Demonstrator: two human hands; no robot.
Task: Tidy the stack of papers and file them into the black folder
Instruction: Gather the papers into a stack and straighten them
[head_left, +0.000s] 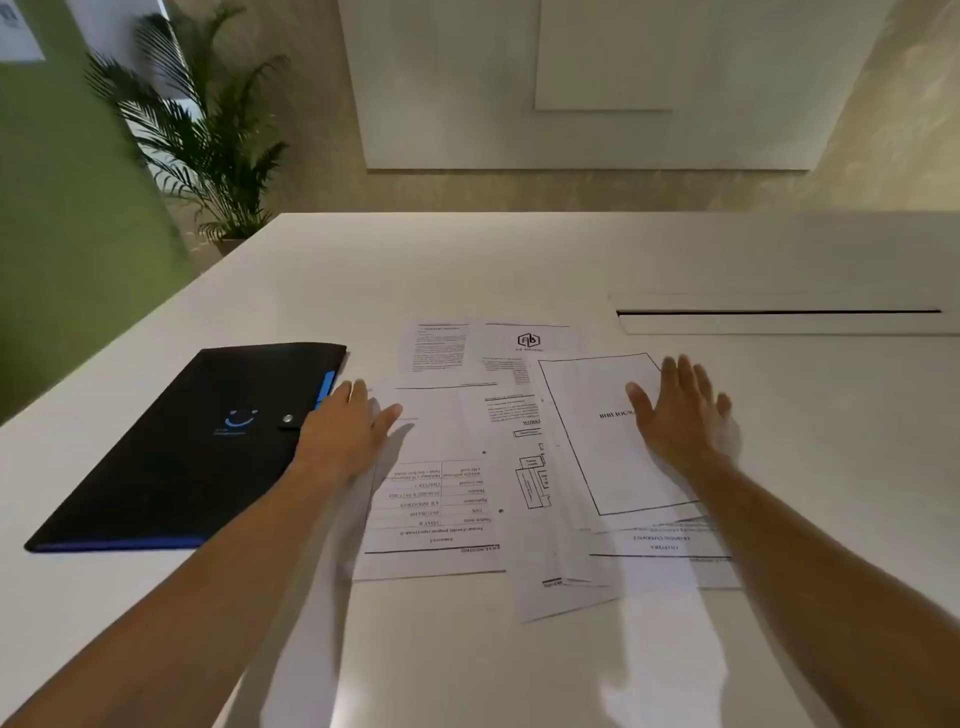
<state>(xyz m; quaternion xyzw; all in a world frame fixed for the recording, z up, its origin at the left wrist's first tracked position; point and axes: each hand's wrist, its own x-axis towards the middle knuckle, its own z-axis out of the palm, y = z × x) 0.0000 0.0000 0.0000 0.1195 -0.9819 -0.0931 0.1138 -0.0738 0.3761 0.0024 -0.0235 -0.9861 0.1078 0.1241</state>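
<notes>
White smooth table (467, 270) carries scattered white printed paper sheets (457, 467), both hands, left hand (348, 431) and right hand (675, 415), wide and empty, seemingly starting to gather them; closed black flat folder (192, 447) needs opening next

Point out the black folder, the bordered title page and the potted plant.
black folder (171, 447): head view, middle of its closed cover.
bordered title page (587, 447): head view, blank area inside the frame, left of the right hand.
potted plant (208, 140): head view, its fronds.

Open table all round the scattered papers

The papers (467, 467) sprawl mid-table (467, 260); bare surface lies beyond and nearer than them. Left of them the black folder (187, 447) blocks the way; right of them, a raised slotted panel (779, 318).
</notes>
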